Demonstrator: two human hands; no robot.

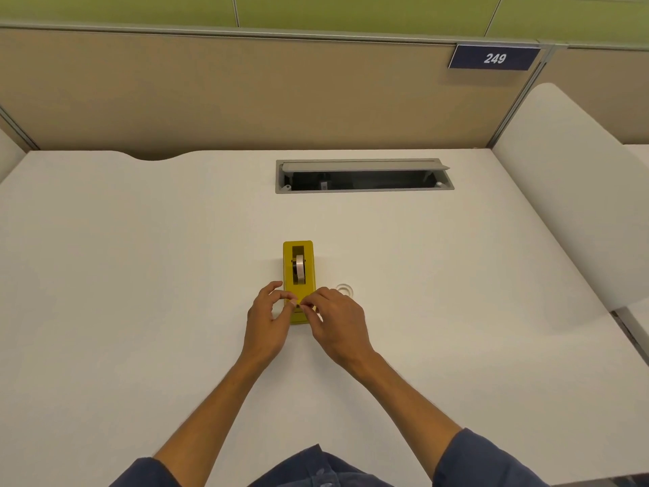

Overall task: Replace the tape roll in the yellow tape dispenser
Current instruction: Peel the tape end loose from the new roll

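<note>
Dark blue sleeves (488, 458) at the bottom edge, cut off by the frame, with bare forearms reaching up toward the centre. Left hand (267, 319) and right hand (339, 323) meeting at the near end of the yellow tape dispenser (298, 275), fingertips (294, 299) pinched together over that end, apparently on a bit of tape too small to make out; cannot tell what exactly is grasped. Near end of the dispenser hidden behind both hands. Standing on the white desk (140, 275) at mid-frame, long axis running straight up the picture, near end toward the wearer, far end toward the partition. Tape roll (299, 268) seated on edge in the open slot, aligned with that axis. Just right of the dispenser, partly covered by the right hand, a pale clear ring (345, 289), faint against the desk. Farther up, an open grey cable tray (363, 175) sunk in the desk, contents dark and unclear. Beyond, a beige partition (210, 93) with a blue sign (494, 58) reading 249 at upper right.
</note>
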